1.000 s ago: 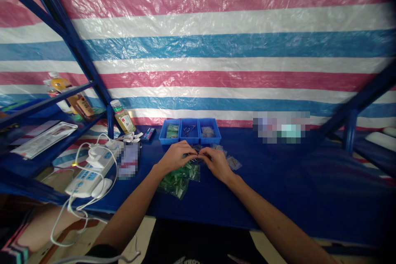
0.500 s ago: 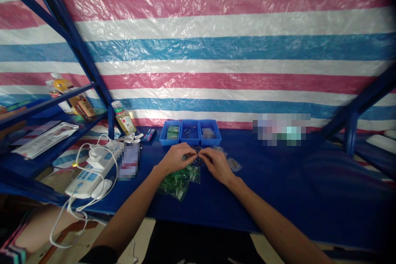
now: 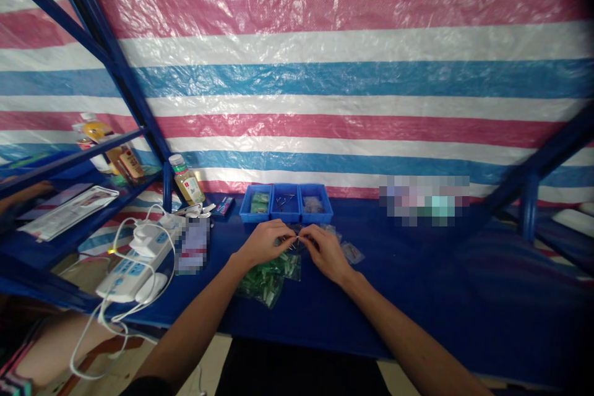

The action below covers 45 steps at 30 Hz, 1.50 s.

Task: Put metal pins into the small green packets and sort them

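Fingers of two hands pinch something small before three blue bins

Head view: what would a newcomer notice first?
The striped plastic sheet, spanning the upper half behind the blue table. Next, the left hand and right hand, close together before three blue bins, with green packets nearer the wearer. Far left, a white power strip tangled in cords.
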Available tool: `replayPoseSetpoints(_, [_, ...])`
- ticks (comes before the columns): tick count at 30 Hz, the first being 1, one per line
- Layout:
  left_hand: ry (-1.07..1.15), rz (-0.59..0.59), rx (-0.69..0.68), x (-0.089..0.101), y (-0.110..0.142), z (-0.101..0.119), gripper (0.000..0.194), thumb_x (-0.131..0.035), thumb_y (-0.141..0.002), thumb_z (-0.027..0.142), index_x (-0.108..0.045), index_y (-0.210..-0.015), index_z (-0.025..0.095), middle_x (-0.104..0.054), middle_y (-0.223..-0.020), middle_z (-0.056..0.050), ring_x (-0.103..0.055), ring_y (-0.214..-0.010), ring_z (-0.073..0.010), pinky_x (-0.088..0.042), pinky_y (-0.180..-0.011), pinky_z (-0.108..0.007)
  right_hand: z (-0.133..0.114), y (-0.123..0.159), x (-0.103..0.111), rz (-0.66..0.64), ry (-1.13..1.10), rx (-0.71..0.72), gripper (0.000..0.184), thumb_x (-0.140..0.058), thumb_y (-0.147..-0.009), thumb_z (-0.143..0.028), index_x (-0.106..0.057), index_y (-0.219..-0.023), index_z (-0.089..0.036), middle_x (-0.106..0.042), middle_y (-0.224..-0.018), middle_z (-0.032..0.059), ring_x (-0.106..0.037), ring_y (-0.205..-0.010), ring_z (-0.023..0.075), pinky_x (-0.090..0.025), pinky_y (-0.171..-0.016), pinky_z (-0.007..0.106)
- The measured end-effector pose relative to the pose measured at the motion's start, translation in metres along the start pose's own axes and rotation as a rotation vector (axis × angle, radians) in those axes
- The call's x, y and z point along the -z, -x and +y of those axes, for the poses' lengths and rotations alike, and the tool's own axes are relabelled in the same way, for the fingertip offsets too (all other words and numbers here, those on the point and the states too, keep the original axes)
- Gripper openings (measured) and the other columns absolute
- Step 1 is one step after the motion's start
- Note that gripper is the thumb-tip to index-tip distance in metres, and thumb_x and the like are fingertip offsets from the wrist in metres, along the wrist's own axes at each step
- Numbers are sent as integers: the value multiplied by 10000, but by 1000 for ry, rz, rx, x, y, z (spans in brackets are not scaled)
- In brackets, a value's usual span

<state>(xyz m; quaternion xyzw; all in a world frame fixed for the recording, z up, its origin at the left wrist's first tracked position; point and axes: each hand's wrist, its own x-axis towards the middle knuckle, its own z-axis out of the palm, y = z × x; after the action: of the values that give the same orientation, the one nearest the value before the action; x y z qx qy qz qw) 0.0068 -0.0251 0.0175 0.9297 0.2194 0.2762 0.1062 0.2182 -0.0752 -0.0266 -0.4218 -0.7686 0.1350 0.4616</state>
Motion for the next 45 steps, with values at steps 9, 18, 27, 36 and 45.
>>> replayPoseSetpoints(9, [-7,1,-1,-1,1,-1,198,-565,-1005,251,-737,-948,171,-735,-888,-52,-640,-846,-167,-498,-802,-282,3,2,-1,-11,7,-46,117,-543,-1024,-279,-610,-1105,-228,-688,-933,42,-658,-774,203,-489,-711,306])
replayPoseSetpoints(18, [-3,4,0,-1,-1,-1,214,-558,-1010,268,-737,-936,175,-739,-893,-54,-647,-845,-168,-501,-816,-291,3,1,0,-11,37,-24,146,-496,-1045,-273,-618,-974,-234,-658,-890,41,-629,-772,203,-482,-741,317])
replayPoseSetpoints(27, [-1,3,-4,0,0,-1,204,-560,-1006,249,-730,-927,171,-736,-888,-52,-643,-843,-164,-496,-817,-287,2,2,-1,-30,25,-6,106,-489,-1044,-241,-586,-1004,-230,-645,-909,32,-629,-791,200,-456,-730,306])
replayPoseSetpoints(36, [5,6,4,-1,0,0,211,-557,-1006,253,-738,-935,172,-739,-891,-54,-647,-848,-167,-503,-813,-291,0,2,0,-40,12,-31,90,-515,-1038,-265,-583,-1087,-232,-670,-932,39,-641,-793,205,-470,-717,303])
replayPoseSetpoints(45, [3,18,-5,0,0,1,201,-560,-1001,247,-734,-933,173,-728,-865,-51,-647,-839,-166,-502,-800,-285,3,2,0,-45,28,-49,118,-525,-1038,-308,-600,-983,-236,-649,-851,22,-627,-735,197,-472,-703,303])
